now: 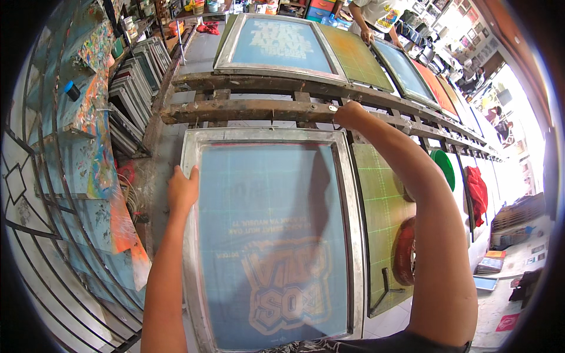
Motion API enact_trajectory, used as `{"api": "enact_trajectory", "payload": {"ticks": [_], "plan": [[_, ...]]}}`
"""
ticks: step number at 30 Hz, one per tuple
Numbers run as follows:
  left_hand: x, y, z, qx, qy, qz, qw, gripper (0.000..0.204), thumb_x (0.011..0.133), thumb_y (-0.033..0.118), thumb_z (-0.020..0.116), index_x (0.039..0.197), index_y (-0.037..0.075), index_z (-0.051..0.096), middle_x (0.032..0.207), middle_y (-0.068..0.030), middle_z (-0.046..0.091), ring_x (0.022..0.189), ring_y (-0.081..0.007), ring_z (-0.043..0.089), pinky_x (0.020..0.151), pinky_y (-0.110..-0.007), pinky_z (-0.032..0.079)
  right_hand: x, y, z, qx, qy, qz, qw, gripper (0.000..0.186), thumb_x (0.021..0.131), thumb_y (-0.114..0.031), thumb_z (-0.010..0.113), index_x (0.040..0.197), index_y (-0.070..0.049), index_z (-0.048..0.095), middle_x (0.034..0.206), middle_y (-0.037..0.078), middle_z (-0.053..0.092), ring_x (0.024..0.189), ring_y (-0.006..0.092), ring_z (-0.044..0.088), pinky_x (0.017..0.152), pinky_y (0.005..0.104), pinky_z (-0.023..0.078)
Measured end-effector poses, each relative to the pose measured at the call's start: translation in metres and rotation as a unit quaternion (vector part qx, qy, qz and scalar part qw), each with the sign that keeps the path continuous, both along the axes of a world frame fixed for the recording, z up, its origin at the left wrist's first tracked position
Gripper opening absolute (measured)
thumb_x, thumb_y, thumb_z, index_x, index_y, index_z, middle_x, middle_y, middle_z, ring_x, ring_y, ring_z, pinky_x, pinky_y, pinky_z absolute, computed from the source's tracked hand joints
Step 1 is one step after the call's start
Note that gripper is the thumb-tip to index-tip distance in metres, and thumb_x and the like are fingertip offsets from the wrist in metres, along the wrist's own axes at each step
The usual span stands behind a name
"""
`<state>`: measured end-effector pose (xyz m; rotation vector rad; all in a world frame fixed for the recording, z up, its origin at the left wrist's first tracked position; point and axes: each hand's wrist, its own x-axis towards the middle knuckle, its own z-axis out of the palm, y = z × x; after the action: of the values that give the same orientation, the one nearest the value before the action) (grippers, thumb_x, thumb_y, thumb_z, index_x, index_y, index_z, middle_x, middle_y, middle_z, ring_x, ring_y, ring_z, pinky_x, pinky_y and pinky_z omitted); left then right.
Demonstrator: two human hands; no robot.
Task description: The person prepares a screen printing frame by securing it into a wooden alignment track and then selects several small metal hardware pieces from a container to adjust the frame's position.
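A screen-printing screen (265, 188) with blue mesh, faint printed lettering and a metal frame lies below me. My left hand (183, 185) grips its left edge, near the upper part. My right hand (352, 115) is raised to a dark horizontal rail (247, 110) just beyond the screen, its fingers closed beside a small silvery piece (332, 109); what they hold is hidden. A green gridded board (382, 176) lies right of the screen, with a dark angled metal piece (385, 288) on it.
Stacked frames (132, 88) and paint-spattered boards (82, 159) line the left, beside metal grillework (23, 194). More screens (276, 47) rest beyond the rails. A co-worker's hand (366, 35) is at the far row. A green container (441, 167) and red cloth (477, 194) are at right.
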<state>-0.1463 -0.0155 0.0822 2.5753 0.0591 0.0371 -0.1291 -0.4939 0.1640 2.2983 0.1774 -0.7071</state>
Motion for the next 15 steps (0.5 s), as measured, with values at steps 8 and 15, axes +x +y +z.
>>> {"api": "enact_trajectory", "payload": {"ticks": [8, 15], "plan": [[0.003, 0.007, -0.001, -0.018, 0.03, -0.021, 0.999, 0.06, 0.089, 0.043, 0.054, 0.113, -0.011, 0.051, 0.104, -0.0345, 0.06, 0.1, -0.0491, 0.058, 0.087, -0.05, 0.047, -0.03, 0.0, 0.017, 0.04, -0.102, -0.008, 0.994, 0.017, 0.084, -0.018, 0.059, 0.091, -0.012, 0.074, 0.096, 0.009, 0.072, 0.09, 0.0272, 0.07, 0.071, 0.038, 0.056], [0.01, 0.001, -0.019, -0.094, 0.021, -0.015, 0.995, 0.068, 0.088, 0.049, 0.055, 0.127, -0.007, 0.046, 0.121, -0.0316, 0.055, 0.114, -0.0437, 0.054, 0.097, -0.045, 0.041, -0.11, -0.012, 0.023, 0.376, -0.427, -0.09, 0.818, 0.019, 0.086, -0.018, 0.053, 0.094, -0.005, 0.065, 0.088, 0.02, 0.066, 0.084, 0.0388, 0.064, 0.072, 0.0482, 0.05]]}}
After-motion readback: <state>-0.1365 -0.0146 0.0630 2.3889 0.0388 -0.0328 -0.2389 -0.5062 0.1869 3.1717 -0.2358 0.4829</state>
